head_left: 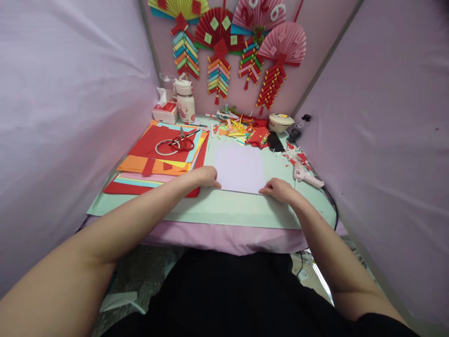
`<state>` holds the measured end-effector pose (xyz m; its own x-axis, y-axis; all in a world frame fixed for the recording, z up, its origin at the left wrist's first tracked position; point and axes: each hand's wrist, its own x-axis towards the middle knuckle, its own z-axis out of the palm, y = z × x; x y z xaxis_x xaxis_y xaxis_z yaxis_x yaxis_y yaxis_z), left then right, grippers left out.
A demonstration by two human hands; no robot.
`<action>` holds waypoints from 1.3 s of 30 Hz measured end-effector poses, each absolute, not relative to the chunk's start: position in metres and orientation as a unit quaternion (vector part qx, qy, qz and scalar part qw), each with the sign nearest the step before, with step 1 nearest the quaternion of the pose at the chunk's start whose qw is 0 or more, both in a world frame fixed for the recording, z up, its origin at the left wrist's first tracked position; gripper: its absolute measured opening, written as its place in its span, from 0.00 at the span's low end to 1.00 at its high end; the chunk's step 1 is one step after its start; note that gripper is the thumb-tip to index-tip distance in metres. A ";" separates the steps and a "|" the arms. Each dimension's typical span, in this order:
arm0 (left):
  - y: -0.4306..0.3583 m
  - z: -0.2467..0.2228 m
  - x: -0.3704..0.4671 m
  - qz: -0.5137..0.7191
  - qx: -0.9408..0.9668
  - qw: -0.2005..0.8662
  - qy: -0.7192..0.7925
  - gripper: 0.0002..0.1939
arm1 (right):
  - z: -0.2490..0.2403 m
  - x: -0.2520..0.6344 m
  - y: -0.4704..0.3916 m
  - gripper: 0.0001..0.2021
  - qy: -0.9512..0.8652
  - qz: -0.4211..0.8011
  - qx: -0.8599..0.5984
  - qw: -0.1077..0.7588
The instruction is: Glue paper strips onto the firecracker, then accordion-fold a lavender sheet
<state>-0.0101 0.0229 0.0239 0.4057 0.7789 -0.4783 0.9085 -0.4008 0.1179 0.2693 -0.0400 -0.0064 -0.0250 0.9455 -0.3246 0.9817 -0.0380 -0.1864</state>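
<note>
From my remote view, the left hand and right hand pinch the near corners of a pale sheet on a green mat; glue gun right, red-handled scissors left, fan decorations beyond.

Garment: black top, its front plain to my eye. Right sleeve: black, short, ending above the elbow. Left hand and right hand: bare. Right forearm: bare, one small spot (faint from where I stand).
</note>
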 end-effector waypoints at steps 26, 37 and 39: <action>0.023 0.023 -0.008 -0.198 0.827 0.162 0.501 0.26 | -0.007 0.268 -0.044 0.18 0.689 -0.161 0.706 0.039; 0.009 0.040 -0.001 -0.223 0.820 0.143 0.508 0.25 | -0.005 0.263 -0.045 0.18 0.693 -0.121 0.708 0.061; 0.008 0.041 0.000 -0.224 0.816 0.139 0.514 0.25 | -0.006 0.263 -0.046 0.17 0.695 -0.114 0.707 0.061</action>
